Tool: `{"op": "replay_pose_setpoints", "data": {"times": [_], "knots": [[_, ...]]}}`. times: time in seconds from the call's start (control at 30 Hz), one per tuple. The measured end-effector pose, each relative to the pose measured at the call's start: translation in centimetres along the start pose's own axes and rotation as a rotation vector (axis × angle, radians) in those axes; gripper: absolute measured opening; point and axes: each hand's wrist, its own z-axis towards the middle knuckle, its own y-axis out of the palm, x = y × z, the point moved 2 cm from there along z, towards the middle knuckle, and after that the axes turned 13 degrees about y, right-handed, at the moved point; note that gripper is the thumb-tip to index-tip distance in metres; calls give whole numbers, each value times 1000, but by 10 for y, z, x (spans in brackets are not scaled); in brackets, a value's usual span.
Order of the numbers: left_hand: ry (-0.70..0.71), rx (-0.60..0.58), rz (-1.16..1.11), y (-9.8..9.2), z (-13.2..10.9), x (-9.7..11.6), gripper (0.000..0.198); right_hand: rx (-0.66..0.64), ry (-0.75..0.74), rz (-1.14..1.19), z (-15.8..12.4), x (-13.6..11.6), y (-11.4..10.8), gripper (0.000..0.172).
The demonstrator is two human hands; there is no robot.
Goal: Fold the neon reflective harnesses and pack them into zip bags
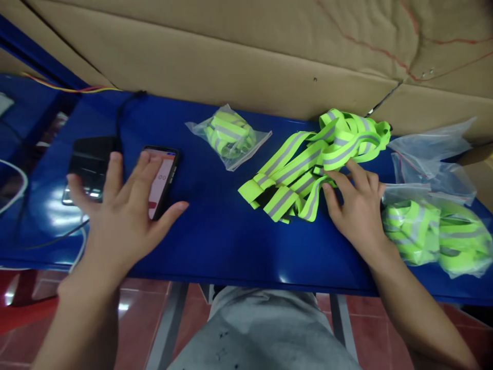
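My left hand [123,205] hovers open, fingers spread, over a smartphone [164,177] with a lit screen on the blue table [215,226]. A black device [90,162] lies just left of the phone. My right hand [356,205] rests with fingers stretched flat on a loose pile of neon-yellow reflective straps [308,164] in the middle of the table. The fingertips touch the straps without gripping them.
A sealed plastic bag of folded straps [229,134] lies behind the middle. More bagged straps [435,231] and empty clear bags [431,159] sit at the right. Cardboard [246,51] walls the back. Cables [23,185] run at the left edge.
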Motion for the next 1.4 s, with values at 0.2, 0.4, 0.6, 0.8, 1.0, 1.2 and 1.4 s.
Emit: {"op": "replay_pose_setpoints", "data": {"times": [0.2, 0.4, 0.6, 0.8, 1.0, 1.2, 1.4], "knots": [[-34, -21, -59, 14, -10, -18, 66, -27, -8, 23, -2, -2, 1, 35], [367, 7, -85, 8, 14, 39, 58, 75, -5, 92, 0, -5, -5, 29], [884, -270, -290, 29, 68, 110, 69, 132, -249, 371, -8, -21, -17, 33], [890, -310, -182, 41, 86, 111, 71, -294, -434, 367, -8, -25, 2, 63], [872, 41, -85, 45, 85, 103, 25, -322, -364, 336, -7, -17, 3, 50], [840, 249, -89, 48, 82, 109, 14, -132, -278, 372, -4, -12, -2, 32], [744, 90, -266, 46, 83, 108, 21, 79, -202, 395, -5, -11, -7, 18]]}}
